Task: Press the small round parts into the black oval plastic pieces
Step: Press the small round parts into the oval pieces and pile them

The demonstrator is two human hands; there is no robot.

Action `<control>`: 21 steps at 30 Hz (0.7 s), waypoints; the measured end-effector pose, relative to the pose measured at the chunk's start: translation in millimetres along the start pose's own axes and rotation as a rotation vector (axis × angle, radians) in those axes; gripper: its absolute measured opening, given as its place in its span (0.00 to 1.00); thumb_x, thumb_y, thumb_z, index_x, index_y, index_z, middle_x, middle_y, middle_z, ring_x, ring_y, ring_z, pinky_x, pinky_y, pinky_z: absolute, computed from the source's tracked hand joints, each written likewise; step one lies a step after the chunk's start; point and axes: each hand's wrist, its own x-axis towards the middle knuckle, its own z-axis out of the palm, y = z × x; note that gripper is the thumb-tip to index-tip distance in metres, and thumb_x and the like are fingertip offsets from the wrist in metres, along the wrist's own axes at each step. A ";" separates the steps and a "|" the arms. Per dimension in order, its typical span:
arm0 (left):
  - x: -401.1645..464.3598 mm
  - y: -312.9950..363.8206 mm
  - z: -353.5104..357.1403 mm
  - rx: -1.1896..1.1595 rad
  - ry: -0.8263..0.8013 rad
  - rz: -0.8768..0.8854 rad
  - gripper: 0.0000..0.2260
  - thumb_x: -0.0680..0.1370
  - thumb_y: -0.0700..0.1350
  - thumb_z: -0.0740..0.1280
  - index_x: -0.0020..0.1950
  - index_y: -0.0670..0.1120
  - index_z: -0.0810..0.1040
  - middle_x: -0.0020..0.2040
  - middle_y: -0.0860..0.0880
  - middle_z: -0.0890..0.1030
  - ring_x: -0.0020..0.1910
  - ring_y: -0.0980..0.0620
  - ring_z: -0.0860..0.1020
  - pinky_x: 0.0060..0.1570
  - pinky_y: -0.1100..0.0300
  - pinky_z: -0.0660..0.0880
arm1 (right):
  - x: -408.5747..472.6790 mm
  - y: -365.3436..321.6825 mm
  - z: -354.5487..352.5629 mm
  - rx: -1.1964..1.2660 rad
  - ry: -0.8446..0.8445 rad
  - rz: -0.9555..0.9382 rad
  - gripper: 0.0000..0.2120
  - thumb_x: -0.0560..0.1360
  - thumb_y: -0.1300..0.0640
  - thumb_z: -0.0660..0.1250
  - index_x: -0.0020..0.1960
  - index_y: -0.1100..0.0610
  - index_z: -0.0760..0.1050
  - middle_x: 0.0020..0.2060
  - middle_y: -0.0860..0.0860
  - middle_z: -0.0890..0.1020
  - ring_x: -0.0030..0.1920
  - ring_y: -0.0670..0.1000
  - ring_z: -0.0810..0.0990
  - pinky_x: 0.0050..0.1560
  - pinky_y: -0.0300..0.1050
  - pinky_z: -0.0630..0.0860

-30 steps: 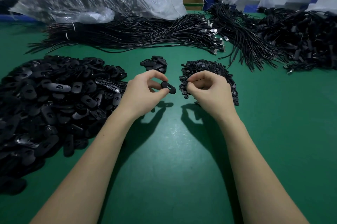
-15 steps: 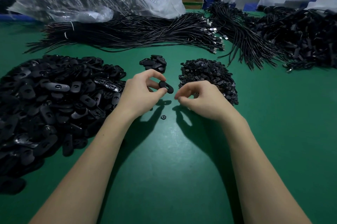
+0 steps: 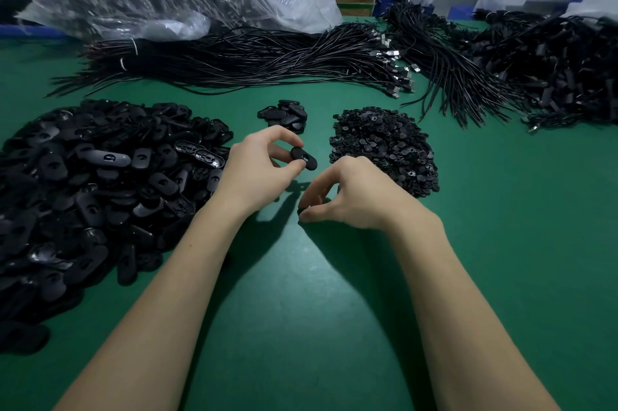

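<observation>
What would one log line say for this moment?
left hand: holds oval piece | right hand: fingertips at small round part on table | part not pressed in

Assembly workshop: bulk cable bundles (image 3: 254,59)

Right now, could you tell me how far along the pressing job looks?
Done: probably only the small pile of oval pieces set apart at the back, though I cannot confirm they are fitted. In hand: the left hand pinches one oval piece, while the right hand reaches to the table, apparently for a small round part. Left: the large heap of oval pieces and the pile of round parts.
</observation>
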 end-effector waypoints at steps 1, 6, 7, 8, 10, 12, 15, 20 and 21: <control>-0.1 0.0 0.0 -0.001 0.000 0.001 0.08 0.76 0.47 0.74 0.53 0.56 0.81 0.40 0.60 0.84 0.30 0.66 0.76 0.30 0.75 0.68 | 0.8 0.1 1.2 -0.014 0.017 -0.002 0.03 0.69 0.45 0.79 0.42 0.41 0.87 0.39 0.43 0.85 0.34 0.41 0.77 0.38 0.39 0.75; -0.5 0.2 -0.7 -0.038 0.008 -0.005 0.08 0.76 0.46 0.75 0.52 0.56 0.80 0.40 0.60 0.84 0.28 0.64 0.76 0.27 0.73 0.69 | 2.8 4.7 4.9 0.139 0.120 -0.004 0.02 0.75 0.50 0.76 0.46 0.45 0.88 0.37 0.41 0.86 0.33 0.35 0.78 0.34 0.26 0.69; -0.5 0.3 -0.9 -0.053 0.010 -0.006 0.08 0.76 0.46 0.75 0.52 0.56 0.80 0.39 0.60 0.85 0.28 0.64 0.76 0.27 0.73 0.69 | 2.5 7.1 3.9 0.221 0.165 0.018 0.02 0.75 0.51 0.76 0.47 0.46 0.88 0.36 0.41 0.86 0.34 0.34 0.79 0.34 0.25 0.69; -0.4 0.5 -1.0 -0.068 0.010 -0.005 0.08 0.76 0.46 0.75 0.51 0.56 0.80 0.39 0.60 0.85 0.28 0.63 0.76 0.26 0.73 0.69 | 2.3 9.6 2.3 0.310 0.212 0.041 0.03 0.75 0.52 0.76 0.47 0.47 0.88 0.35 0.41 0.85 0.33 0.34 0.79 0.34 0.25 0.69; -0.5 1.3 -0.4 -0.094 0.009 -0.002 0.08 0.76 0.45 0.75 0.51 0.56 0.80 0.39 0.59 0.85 0.28 0.62 0.75 0.26 0.72 0.69 | 2.4 12.6 0.2 0.488 0.295 0.084 0.03 0.75 0.54 0.77 0.48 0.49 0.88 0.35 0.42 0.86 0.33 0.36 0.80 0.36 0.28 0.71; -0.8 2.1 0.4 -0.112 -0.003 0.000 0.09 0.76 0.45 0.76 0.51 0.56 0.80 0.39 0.60 0.86 0.27 0.62 0.74 0.26 0.72 0.69 | 2.3 11.9 -0.4 0.674 0.369 0.137 0.03 0.74 0.57 0.77 0.47 0.52 0.88 0.36 0.47 0.87 0.30 0.41 0.77 0.34 0.34 0.71; -1.8 3.5 2.5 -0.134 -0.032 0.009 0.09 0.75 0.45 0.76 0.49 0.55 0.79 0.40 0.61 0.86 0.27 0.61 0.73 0.27 0.71 0.69 | 0.9 11.0 -2.5 0.817 0.412 0.191 0.01 0.75 0.59 0.76 0.46 0.56 0.86 0.36 0.49 0.87 0.26 0.46 0.72 0.27 0.33 0.68; -4.1 7.5 4.1 -0.126 -0.046 0.049 0.10 0.73 0.48 0.79 0.47 0.55 0.78 0.40 0.62 0.86 0.30 0.59 0.74 0.31 0.70 0.70 | 1.6 9.5 -4.2 0.852 0.414 0.238 0.02 0.74 0.58 0.77 0.44 0.53 0.87 0.35 0.48 0.85 0.29 0.42 0.74 0.30 0.31 0.71; -4.7 8.5 4.5 -0.121 -0.044 0.058 0.10 0.73 0.48 0.79 0.47 0.54 0.78 0.40 0.62 0.85 0.31 0.58 0.75 0.32 0.71 0.70 | 2.4 9.3 -3.8 0.854 0.417 0.241 0.02 0.74 0.58 0.77 0.43 0.53 0.87 0.34 0.48 0.85 0.28 0.40 0.74 0.29 0.31 0.70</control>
